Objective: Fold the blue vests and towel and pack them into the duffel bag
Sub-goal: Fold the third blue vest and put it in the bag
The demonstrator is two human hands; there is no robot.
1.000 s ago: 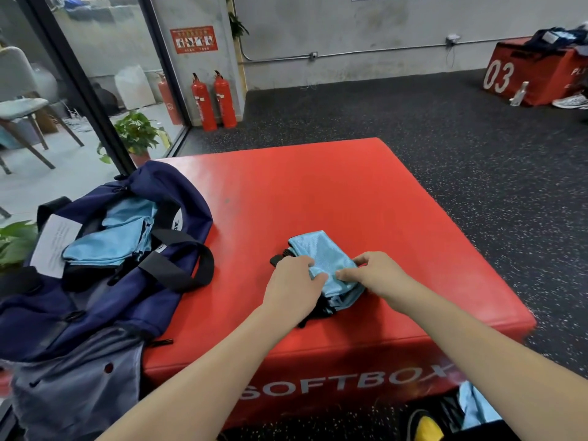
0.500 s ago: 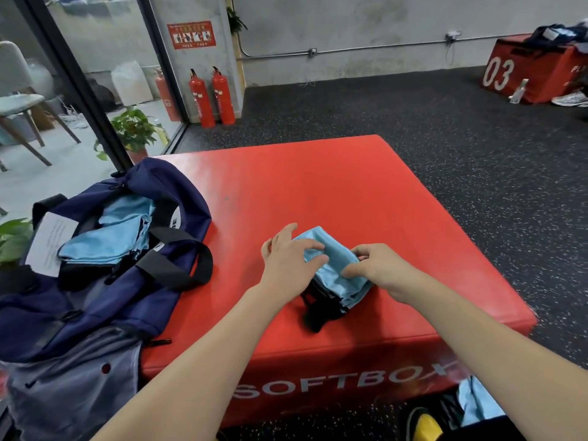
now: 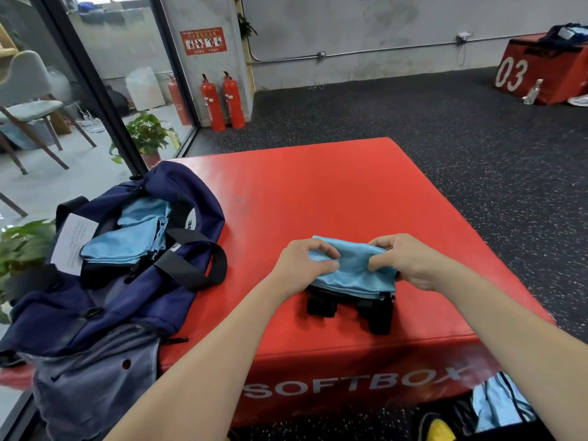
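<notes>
The folded blue vest (image 3: 351,275) has turned since a second ago: then it lay as a narrow bundle pointing away from the person, and now its long side runs left to right across the near part of the red soft box (image 3: 334,192), with its black straps hanging off the near edge of the bundle. Both hands have shifted with it. The left hand (image 3: 304,265), which half a second ago spread over the bundle's left end, now pinches the light-blue cloth between thumb and curled fingers. The right hand (image 3: 405,261), earlier resting on the right edge, now grips the right end with fingers curled round the fabric. The bundle looks raised slightly at its top, so the fold seems finished and the lift toward the bag is likely next.

The navy duffel bag (image 3: 105,300) lies unzipped on the box's left side, well apart from the hands, with another folded blue vest (image 3: 127,240) already inside, unchanged from before. A white paper (image 3: 71,243) rests on its far flap.
</notes>
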